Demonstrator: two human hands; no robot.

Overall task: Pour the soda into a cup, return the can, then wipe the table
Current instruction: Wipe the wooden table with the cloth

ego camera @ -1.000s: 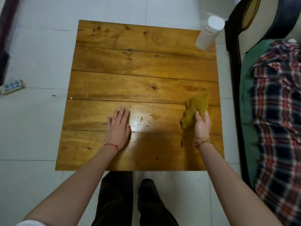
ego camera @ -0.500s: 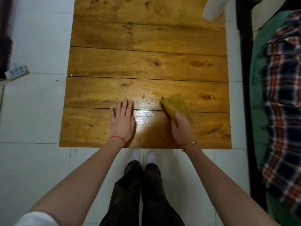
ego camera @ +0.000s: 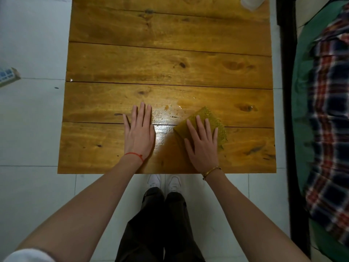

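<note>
1. Now the right hand lies flat, fingers straight, pressing the yellow cloth onto the wooden bench, low and right of centre in the frame.
2. The left hand rests flat and spread on the bare wood just beside it, holding nothing.
3. Droplets sit between the two hands, above the cloth.
4. The cloth looks thin, soft and limp; it will likely bunch if pushed from one corner, so a flat palm over its middle suits wiping.
5. A white container stands at the upper right edge.
</note>
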